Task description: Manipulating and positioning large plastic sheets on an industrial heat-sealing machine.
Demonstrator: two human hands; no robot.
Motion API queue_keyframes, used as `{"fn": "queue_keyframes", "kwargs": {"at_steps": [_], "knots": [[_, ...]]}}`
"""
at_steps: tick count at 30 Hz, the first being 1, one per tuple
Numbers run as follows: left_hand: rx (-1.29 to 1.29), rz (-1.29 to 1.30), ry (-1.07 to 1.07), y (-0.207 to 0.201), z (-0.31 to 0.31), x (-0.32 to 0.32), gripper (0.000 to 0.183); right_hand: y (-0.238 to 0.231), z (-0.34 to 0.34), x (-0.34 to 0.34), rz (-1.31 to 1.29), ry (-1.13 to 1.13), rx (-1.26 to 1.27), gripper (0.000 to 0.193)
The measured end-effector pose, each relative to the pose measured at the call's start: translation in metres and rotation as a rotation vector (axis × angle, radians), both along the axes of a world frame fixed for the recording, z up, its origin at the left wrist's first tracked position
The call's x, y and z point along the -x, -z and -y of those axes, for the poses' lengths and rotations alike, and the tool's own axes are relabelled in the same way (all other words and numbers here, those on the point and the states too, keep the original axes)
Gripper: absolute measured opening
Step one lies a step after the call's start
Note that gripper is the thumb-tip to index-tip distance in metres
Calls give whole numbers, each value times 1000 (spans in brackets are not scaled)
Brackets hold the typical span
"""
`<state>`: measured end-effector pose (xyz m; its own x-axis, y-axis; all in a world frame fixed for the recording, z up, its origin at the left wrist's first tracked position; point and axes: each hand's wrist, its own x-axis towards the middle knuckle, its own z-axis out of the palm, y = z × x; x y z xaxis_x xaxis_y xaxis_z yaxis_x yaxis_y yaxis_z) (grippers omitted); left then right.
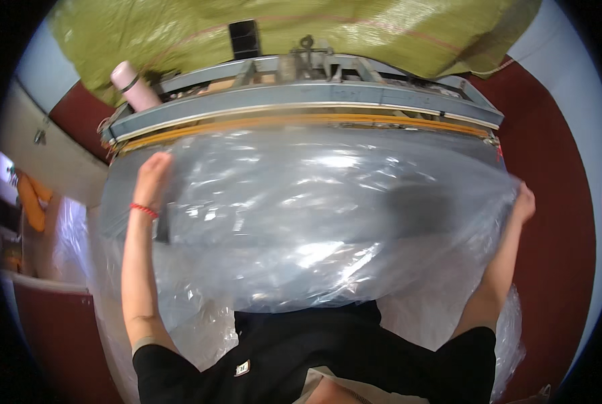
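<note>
A wide sheet of clear plastic film [294,195] stretches between my two hands, over a dark grey work surface [129,182]. My left hand [155,174], with a red bracelet at its wrist, is closed on the film's left end. Far to the right, my right hand [525,202] grips the opposite corner, and the film draws into folds towards it. The near edge sags in front of my black shirt. Through the film a dark patch shows at the right; what it is I cannot make out.
Beyond the surface runs a metal-framed machine bar [301,95] with an orange strip [301,120] along it. A pink bottle [134,86] leans at its left end, and a black phone-like slab [245,39] stands behind. More clear film hangs at both sides. Yellow-green sheeting [381,34] covers the back.
</note>
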<state>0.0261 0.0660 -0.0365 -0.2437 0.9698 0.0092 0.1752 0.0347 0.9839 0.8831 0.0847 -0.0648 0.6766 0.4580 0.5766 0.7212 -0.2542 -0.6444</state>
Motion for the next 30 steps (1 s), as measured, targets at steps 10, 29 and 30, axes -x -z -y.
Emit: {"fn": "queue_keyframes", "kwargs": {"at_steps": [10, 29, 30], "knots": [[5, 158, 245, -56, 54, -116, 12, -112, -6, 300, 16, -774, 52, 27], [-697, -1037, -56, -56, 79, -143, 24, -56, 48, 572, -1228, -1837, 381, 13], [-721, -1010, -41, -46, 70, -145, 31, -50, 37, 570, -1062, -1783, 416, 15]]}}
